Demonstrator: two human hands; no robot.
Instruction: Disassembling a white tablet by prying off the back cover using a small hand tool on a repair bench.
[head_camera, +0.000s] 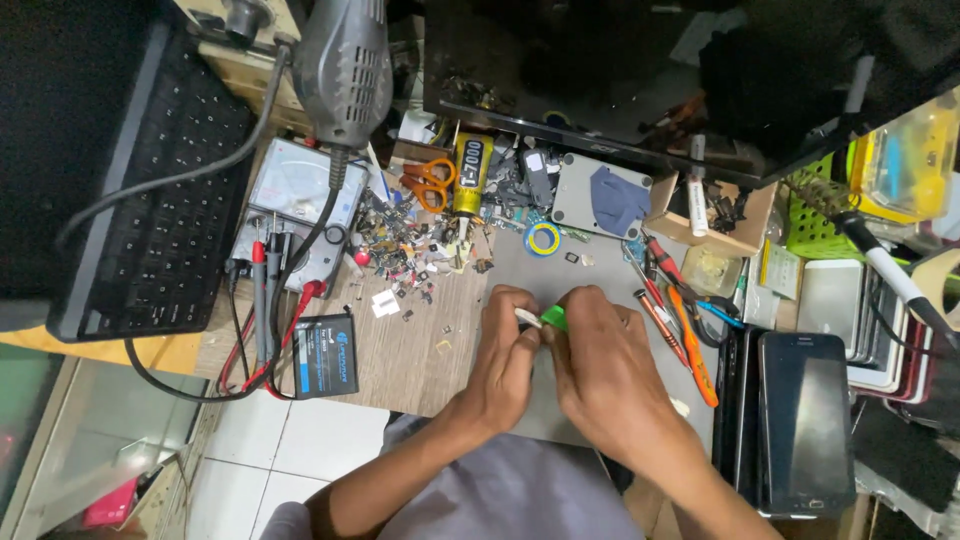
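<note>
We saw both hands meeting over a grey work mat (560, 275) at the middle of a cluttered wooden bench. The left hand (505, 350) was curled, its fingertips pinched on a small white piece (527, 318). The right hand (600, 365) was likewise closed in a pinch, holding a small green part (554, 318) right against the white piece; what these parts were, we could not tell. The two hands touched at the fingertips, just above the mat.

Behind the hands lay a roll of blue and yellow tape (543, 238), and further back a yellow glue tube (470, 175) beside orange-handled scissors (430, 180). A heap of small screws and scraps (410, 250) spread to the left of the mat. Further left sat an analogue multimeter (295, 205) with red and black probes (265, 290), and a dark phone battery (325, 355) near the bench edge. A black keyboard (150, 190) stood at the far left. To the right of the hands we noted red and orange hand tools (690, 330), then a black smartphone (805, 420) lying face up.
</note>
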